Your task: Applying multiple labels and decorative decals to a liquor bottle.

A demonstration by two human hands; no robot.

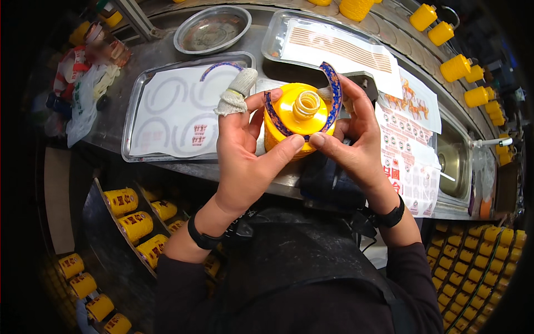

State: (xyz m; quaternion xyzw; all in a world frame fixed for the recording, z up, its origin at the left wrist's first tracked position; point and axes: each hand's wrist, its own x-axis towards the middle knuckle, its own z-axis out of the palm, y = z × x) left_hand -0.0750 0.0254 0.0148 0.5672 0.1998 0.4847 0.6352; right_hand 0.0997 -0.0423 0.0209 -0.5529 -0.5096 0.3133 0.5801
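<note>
A yellow bottle (289, 114) with a pale threaded neck stands upright between my hands. A curved strip (334, 106), dark blue with orange flecks, rings the near part of its shoulder, and its two ends stick up free. My left hand (245, 139) pinches the strip on the left, thumb at the front and index finger near the left end. White cloth sleeves cover some of its fingers. My right hand (359, 133) holds the strip's right side, thumb at the front and fingers behind. Both thumbs press it near the bottle's front. What supports the bottle is mostly hidden.
Left is a metal tray (127, 146) with a white sheet of ring-shaped prints; a round metal basin (183, 49) stands behind it. Another tray (268, 42) holds a striped sheet. Printed sheets (406, 161) lie right, beside a sink (464, 186). Racks hold yellow bottles (135, 224).
</note>
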